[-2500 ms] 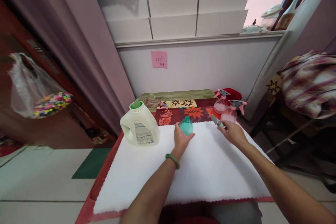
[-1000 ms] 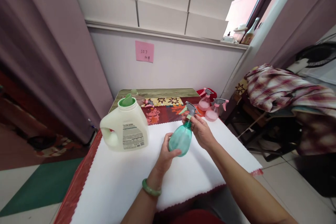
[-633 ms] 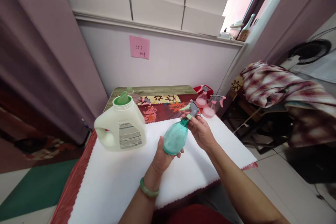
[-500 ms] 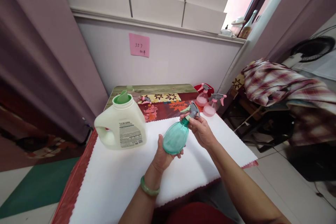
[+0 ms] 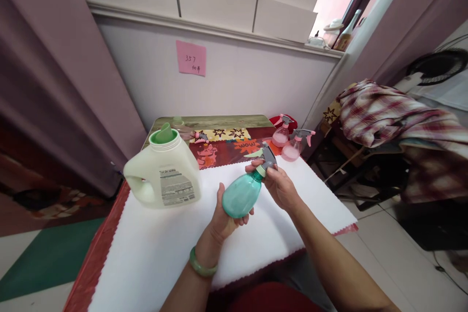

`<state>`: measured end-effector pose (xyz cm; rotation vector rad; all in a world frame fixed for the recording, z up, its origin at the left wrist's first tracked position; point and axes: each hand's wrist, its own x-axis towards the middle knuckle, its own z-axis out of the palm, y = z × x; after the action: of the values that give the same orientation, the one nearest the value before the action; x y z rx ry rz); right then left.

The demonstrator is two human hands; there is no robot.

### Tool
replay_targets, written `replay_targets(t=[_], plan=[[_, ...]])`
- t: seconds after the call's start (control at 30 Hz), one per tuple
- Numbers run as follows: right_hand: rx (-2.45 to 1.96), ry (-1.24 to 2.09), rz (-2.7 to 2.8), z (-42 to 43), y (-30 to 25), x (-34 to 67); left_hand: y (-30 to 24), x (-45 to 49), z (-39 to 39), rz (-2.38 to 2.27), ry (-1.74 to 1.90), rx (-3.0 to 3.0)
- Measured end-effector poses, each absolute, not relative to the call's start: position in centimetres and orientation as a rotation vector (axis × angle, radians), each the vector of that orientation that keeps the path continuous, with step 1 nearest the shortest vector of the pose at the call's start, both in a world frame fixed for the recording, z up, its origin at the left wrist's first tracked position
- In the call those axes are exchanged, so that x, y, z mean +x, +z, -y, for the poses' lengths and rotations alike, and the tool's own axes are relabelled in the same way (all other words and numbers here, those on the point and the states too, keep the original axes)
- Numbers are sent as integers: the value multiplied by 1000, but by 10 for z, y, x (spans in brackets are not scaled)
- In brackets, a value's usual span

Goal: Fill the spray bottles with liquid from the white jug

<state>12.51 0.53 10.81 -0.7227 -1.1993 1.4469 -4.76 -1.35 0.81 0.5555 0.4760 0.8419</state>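
Observation:
A teal spray bottle [image 5: 241,196] is held tilted above the white mat [image 5: 161,253], its grey trigger head pointing up and to the right. My left hand [image 5: 225,219], with a green bangle on the wrist, cups the bottle's rounded base from below. At the neck, my right hand [image 5: 280,183] is closed around the collar under the trigger head. Pale liquid seems to fill the bottle. To the left stands a large whitish jug [image 5: 175,175] with a green spout insert in its uncapped mouth.
Two spray bottles with pink liquid, one nearer [image 5: 291,150] and one behind [image 5: 280,135], stand at the table's back right. Another pink-triggered bottle [image 5: 199,136] lies behind the jug. A plaid cloth [image 5: 395,117] is heaped to the right. A pink note [image 5: 191,58] sticks to the wall.
The teal bottle is turned a little, its light-green trigger now showing more clearly to the left. Both hands keep their hold; the whole view has shifted slightly.

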Motion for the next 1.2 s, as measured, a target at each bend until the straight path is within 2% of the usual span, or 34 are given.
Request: replay_targets(t=[0.53, 0.77, 1.0, 1.2], plan=[[-781, 1287, 1231, -17, 81, 116, 11, -48, 14, -508, 839, 595], [-873, 1232, 1115, -23, 84, 108, 1, -38, 16, -658, 1236, 752], [-1053, 973, 1169, -18, 75, 91, -3, -33, 17, -982, 1558, 1041], [-1047, 1040, 978, -17, 72, 80, 6, -33, 18, -1202, 1736, 1258]])
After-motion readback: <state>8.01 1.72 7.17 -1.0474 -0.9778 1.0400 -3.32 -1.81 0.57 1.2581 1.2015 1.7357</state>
